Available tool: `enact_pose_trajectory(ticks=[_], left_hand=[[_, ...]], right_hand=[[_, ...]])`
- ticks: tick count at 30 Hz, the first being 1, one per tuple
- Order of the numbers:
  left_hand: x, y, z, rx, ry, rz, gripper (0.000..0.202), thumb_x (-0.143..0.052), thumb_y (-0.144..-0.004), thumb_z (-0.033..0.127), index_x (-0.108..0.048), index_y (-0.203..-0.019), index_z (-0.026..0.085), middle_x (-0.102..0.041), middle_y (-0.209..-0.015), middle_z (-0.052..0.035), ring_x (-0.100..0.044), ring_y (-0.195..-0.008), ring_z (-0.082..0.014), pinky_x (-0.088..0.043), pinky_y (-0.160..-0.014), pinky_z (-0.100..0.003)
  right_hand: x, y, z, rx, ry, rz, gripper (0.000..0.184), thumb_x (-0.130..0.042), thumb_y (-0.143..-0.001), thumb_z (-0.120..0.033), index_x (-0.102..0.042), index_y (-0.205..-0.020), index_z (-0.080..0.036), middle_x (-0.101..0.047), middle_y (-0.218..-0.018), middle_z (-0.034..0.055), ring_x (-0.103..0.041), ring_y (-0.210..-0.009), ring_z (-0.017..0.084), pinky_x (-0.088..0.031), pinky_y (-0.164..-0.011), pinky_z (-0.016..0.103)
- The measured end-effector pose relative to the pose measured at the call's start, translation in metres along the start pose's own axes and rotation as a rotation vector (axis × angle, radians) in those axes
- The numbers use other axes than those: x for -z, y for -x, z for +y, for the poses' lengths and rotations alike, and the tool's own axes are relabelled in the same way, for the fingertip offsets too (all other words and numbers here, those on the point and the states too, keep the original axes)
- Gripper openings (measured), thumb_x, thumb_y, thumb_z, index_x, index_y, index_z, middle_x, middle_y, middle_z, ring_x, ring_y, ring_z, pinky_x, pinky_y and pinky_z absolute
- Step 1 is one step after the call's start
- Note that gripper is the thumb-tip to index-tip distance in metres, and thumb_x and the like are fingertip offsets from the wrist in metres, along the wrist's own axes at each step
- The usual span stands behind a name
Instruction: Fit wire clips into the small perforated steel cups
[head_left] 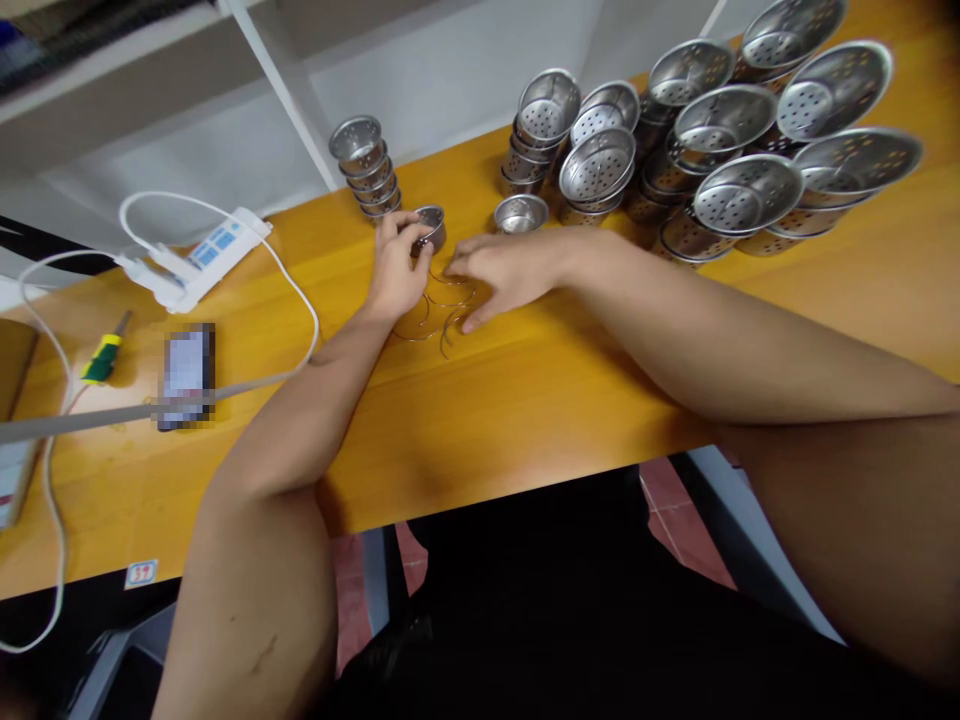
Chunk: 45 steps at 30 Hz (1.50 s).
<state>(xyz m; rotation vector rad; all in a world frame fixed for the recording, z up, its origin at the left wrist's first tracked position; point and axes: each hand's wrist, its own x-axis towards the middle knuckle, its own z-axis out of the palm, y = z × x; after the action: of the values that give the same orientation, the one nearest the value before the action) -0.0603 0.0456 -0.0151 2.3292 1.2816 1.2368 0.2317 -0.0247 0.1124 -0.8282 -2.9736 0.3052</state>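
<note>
- Well, stretching both arms over a yellow-brown wooden table [570, 390], facing a pale shelf unit [420, 70]
- Having wide perforated metal cups [746, 200] stacked toward the right end, with narrower stacks [598, 165] just to their left
- Having a white power strip [217, 262] lying at the left, plugged with looping white cable
- Having a short stack of small cups [362, 150] standing near the table's back edge
- Having a phone [185, 360] lying in front of the power strip, with a green-and-yellow screwdriver [103, 360] just to its left
- Holding the right hand [506, 270] open and palm down, thumb parted from fingers, gripping nothing visible
- Pinching a small metal cup [433, 230] between fingers and thumb of the left hand [399, 262], just in front of the short stack
- Having a single cup [521, 213] sitting just behind the right hand
- Having thin curved wires [448, 335] lying between both hands, leaving contact with the right fingertips unclear
</note>
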Motion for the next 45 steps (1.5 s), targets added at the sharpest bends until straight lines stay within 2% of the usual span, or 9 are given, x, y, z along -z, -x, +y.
enact_pose_trajectory(ticks=[3, 8, 12, 17, 24, 29, 34, 39, 45], left_hand=[[0.0, 0.001, 0.001, 0.014, 0.015, -0.003, 0.024, -0.089, -0.117, 0.047, -0.084, -0.135, 0.032, -0.078, -0.166, -0.0138, -0.073, -0.166, -0.0389, -0.056, -0.156, -0.065], [0.0, 0.0, -0.002, 0.041, 0.025, -0.027, 0.025, -0.091, -0.114, 0.043, -0.085, -0.134, 0.03, -0.076, -0.167, -0.0146, -0.073, -0.166, -0.0391, -0.056, -0.155, -0.063], [-0.001, -0.001, -0.005, 0.051, 0.036, -0.024, 0.033, -0.094, -0.113, 0.054, -0.084, -0.134, 0.03, -0.077, -0.165, -0.014, -0.071, -0.168, -0.0402, -0.054, -0.156, -0.063], [0.001, 0.0, -0.003, 0.046, 0.073, -0.025, 0.034, -0.093, -0.112, 0.059, -0.085, -0.131, 0.032, -0.077, -0.165, -0.0135, -0.073, -0.164, -0.0387, -0.06, -0.151, -0.061], [-0.002, -0.001, 0.0, 0.08, 0.074, 0.023, 0.031, -0.099, -0.105, 0.052, -0.084, -0.122, 0.031, -0.072, -0.174, -0.014, -0.068, -0.174, -0.0419, -0.054, -0.158, -0.069], [-0.001, -0.002, 0.005, 0.08, 0.065, -0.073, 0.023, -0.096, -0.105, 0.04, -0.085, -0.122, 0.028, -0.073, -0.17, -0.0196, -0.075, -0.168, -0.0403, -0.066, -0.147, -0.063], [-0.003, 0.0, 0.005, 0.076, 0.039, -0.019, 0.051, -0.111, -0.099, 0.051, -0.081, -0.134, 0.028, -0.071, -0.177, -0.0201, -0.068, -0.178, -0.043, -0.059, -0.154, -0.064], [-0.012, 0.003, -0.009, 0.103, 0.11, 0.013, 0.113, -0.111, -0.099, 0.069, -0.047, -0.185, 0.033, -0.07, -0.184, -0.023, -0.067, -0.182, -0.0439, -0.05, -0.16, -0.07], [-0.015, 0.003, -0.014, 0.134, 0.085, -0.002, 0.112, -0.109, -0.101, 0.065, -0.046, -0.188, 0.034, -0.072, -0.177, -0.0204, -0.07, -0.178, -0.0434, -0.051, -0.16, -0.067]], right_hand=[[-0.006, -0.008, -0.019, 0.016, 0.017, -0.095, 0.05, -0.105, -0.117, -0.051, -0.086, -0.133, -0.008, -0.08, -0.139, 0.0236, -0.077, -0.121, 0.038, -0.062, -0.108, 0.045], [-0.014, -0.018, -0.044, 0.016, -0.079, -0.028, 0.004, -0.084, -0.124, -0.017, -0.082, -0.127, -0.016, -0.084, -0.147, 0.0215, -0.081, -0.134, 0.038, -0.063, -0.112, 0.046], [-0.009, -0.02, -0.062, -0.053, -0.014, -0.059, 0.025, -0.061, -0.126, -0.004, -0.076, -0.115, -0.019, -0.088, -0.143, 0.0215, -0.082, -0.136, 0.039, -0.063, -0.11, 0.047], [0.003, -0.015, -0.075, -0.105, 0.105, -0.11, 0.014, -0.072, -0.12, -0.006, -0.076, -0.115, -0.019, -0.09, -0.139, 0.0228, -0.085, -0.128, 0.04, -0.063, -0.101, 0.045], [0.016, -0.007, -0.044, -0.081, -0.019, -0.005, 0.021, -0.082, -0.106, -0.002, -0.072, -0.108, -0.021, -0.088, -0.129, 0.0123, -0.081, -0.111, 0.031, -0.055, -0.094, 0.039], [0.034, 0.006, -0.015, -0.065, -0.302, 0.141, 0.027, -0.079, -0.099, 0.002, -0.076, -0.109, -0.022, -0.085, -0.107, 0.0035, -0.078, -0.1, 0.026, -0.056, -0.094, 0.037], [0.047, 0.018, -0.007, -0.101, -0.567, 0.297, 0.009, -0.088, -0.112, -0.025, -0.081, -0.118, -0.025, -0.084, -0.097, 0.0036, -0.078, -0.089, 0.027, -0.062, -0.09, 0.042], [0.047, 0.013, 0.002, -0.097, -0.636, 0.488, 0.049, -0.097, -0.104, -0.076, -0.081, -0.111, -0.029, -0.077, -0.086, 0.0073, -0.075, -0.098, 0.033, -0.059, -0.091, 0.049], [0.043, 0.008, 0.015, -0.229, -0.58, 0.603, 0.064, -0.09, -0.091, -0.098, -0.085, -0.112, -0.039, -0.086, -0.103, 0.0129, -0.07, -0.102, 0.037, -0.053, -0.093, 0.055]])
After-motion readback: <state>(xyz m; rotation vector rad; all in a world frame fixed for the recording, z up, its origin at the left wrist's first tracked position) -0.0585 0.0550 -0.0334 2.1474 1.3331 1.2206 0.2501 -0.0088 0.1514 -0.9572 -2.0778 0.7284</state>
